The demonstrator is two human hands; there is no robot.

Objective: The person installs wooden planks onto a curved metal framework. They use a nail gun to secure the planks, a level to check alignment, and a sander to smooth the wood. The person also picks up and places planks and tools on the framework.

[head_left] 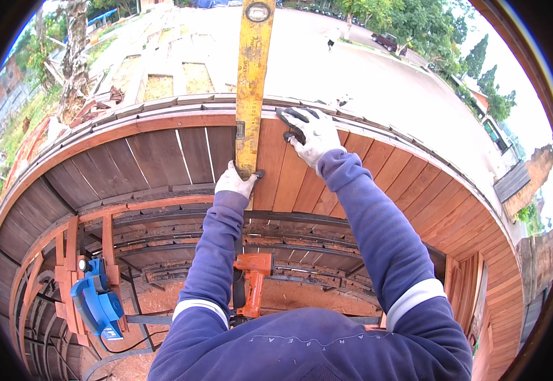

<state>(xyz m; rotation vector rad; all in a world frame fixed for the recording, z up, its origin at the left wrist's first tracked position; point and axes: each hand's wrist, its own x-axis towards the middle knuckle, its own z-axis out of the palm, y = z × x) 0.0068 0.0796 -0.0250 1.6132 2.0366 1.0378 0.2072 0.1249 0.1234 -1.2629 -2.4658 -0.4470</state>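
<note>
A long yellow spirit level (251, 82), worn and stained, stands across the row of wooden boards and reaches past their far edge. My left hand (237, 183), in a white glove with dark fingertips, is closed around the level's near end. To the right of the level, my right hand (314, 136), gloved alike, rests on the far edge of the boards with its fingers apart and holds nothing. Fresh reddish boards (289, 181) lie beside the level on the right. Darker, weathered boards (152, 159) continue to the left, with thin gaps between some.
A blue power planer (98, 298) rests on wooden pieces at lower left. An orange power tool (255, 279) is below my hands. Curved dark metal bars (295, 244) run under the boards. A tree trunk (75, 60) and paved ground (378, 82) lie beyond.
</note>
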